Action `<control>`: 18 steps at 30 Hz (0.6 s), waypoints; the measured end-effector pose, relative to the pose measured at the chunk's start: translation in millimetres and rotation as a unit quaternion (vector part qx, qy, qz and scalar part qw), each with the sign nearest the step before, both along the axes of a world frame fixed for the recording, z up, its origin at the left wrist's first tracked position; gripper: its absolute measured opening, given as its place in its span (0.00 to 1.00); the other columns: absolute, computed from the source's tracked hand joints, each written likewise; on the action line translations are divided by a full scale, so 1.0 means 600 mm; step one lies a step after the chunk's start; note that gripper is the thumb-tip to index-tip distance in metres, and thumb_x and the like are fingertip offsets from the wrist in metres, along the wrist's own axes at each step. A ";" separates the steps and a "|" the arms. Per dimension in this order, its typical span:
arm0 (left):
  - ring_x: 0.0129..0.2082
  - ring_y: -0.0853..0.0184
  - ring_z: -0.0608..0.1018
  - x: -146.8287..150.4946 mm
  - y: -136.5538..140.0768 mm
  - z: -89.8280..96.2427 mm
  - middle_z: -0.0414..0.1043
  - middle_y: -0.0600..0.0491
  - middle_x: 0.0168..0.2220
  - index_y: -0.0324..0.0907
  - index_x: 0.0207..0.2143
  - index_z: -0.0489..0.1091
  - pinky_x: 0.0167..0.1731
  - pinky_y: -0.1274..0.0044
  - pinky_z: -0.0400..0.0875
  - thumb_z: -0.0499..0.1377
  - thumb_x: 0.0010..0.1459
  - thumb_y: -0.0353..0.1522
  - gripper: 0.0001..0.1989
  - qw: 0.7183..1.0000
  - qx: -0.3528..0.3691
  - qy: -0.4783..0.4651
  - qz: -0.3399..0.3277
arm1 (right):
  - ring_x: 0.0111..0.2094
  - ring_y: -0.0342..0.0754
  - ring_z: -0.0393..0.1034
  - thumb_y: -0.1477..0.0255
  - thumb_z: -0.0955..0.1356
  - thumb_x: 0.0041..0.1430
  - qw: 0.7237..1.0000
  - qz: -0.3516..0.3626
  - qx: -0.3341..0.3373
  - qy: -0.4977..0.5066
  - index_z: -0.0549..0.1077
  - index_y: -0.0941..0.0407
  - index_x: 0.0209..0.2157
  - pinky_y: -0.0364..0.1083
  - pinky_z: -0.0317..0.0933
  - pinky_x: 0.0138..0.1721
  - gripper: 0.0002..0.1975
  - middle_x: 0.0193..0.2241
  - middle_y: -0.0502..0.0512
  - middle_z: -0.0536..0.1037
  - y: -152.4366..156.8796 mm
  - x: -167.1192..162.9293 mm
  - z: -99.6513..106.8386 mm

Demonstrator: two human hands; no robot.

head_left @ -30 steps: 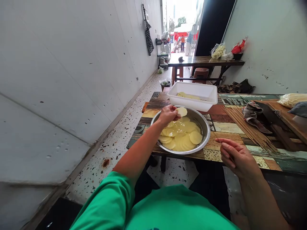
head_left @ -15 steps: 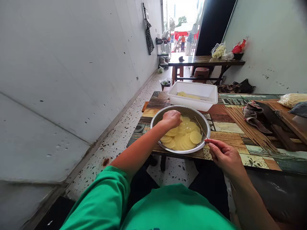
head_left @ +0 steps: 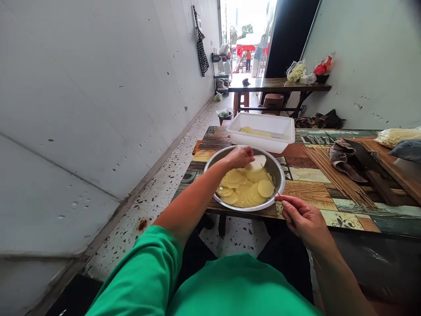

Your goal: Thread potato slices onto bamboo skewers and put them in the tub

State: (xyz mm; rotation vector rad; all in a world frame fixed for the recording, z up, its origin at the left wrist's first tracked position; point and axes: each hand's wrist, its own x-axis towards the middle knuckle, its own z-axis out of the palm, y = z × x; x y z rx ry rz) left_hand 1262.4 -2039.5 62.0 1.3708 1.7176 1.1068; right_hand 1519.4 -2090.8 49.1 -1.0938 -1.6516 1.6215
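My left hand point(head_left: 241, 157) pinches a thin, pale potato slice point(head_left: 256, 163) above the far side of a round metal basin point(head_left: 282, 180). Several yellow potato slices point(head_left: 245, 189) lie in water inside it. Closed around a thin wooden skewer point(head_left: 271, 181), my right hand point(head_left: 301, 218) is at the basin's near right rim. The skewer slants up and left over the basin, its upper end close to the held slice. I cannot tell whether the tip touches the slice.
Behind the basin, a white plastic tub point(head_left: 261, 142) holds some slices. To the right lie a bundle of skewers point(head_left: 340, 177), a crumpled glove or cloth point(head_left: 345, 160) and a wooden board point(head_left: 397, 166). A second table point(head_left: 279, 83) stands farther back, near the doorway. A wall point(head_left: 98, 109) runs along the left.
My left hand has lifted a potato slice from among the others in the basin. The skewer in my right hand now points toward that slice.
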 end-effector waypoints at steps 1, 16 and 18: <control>0.22 0.70 0.72 -0.001 -0.005 0.001 0.66 0.56 0.21 0.40 0.25 0.67 0.31 0.73 0.75 0.66 0.50 0.26 0.09 0.996 -0.002 -0.086 0.011 | 0.14 0.36 0.49 0.49 0.72 0.48 1.000 0.009 -0.002 -0.004 0.77 0.61 0.45 0.39 0.41 0.14 0.32 0.15 0.43 0.61 -0.001 -0.003 0.000; 0.22 0.74 0.74 -0.007 -0.040 0.021 0.70 0.55 0.26 0.37 0.32 0.67 0.25 0.82 0.70 0.63 0.54 0.23 0.07 0.887 0.020 -0.455 0.074 | 0.16 0.38 0.50 0.47 0.72 0.47 1.000 0.009 0.024 -0.004 0.77 0.63 0.43 0.41 0.40 0.16 0.34 0.15 0.43 0.60 -0.001 -0.015 -0.003; 0.25 0.71 0.76 -0.005 -0.043 0.025 0.72 0.52 0.28 0.37 0.32 0.67 0.29 0.78 0.73 0.63 0.52 0.21 0.08 0.874 0.001 -0.479 0.079 | 0.16 0.37 0.49 0.46 0.73 0.45 1.000 0.006 0.016 0.003 0.77 0.63 0.42 0.41 0.40 0.16 0.35 0.14 0.43 0.59 -0.004 -0.017 0.002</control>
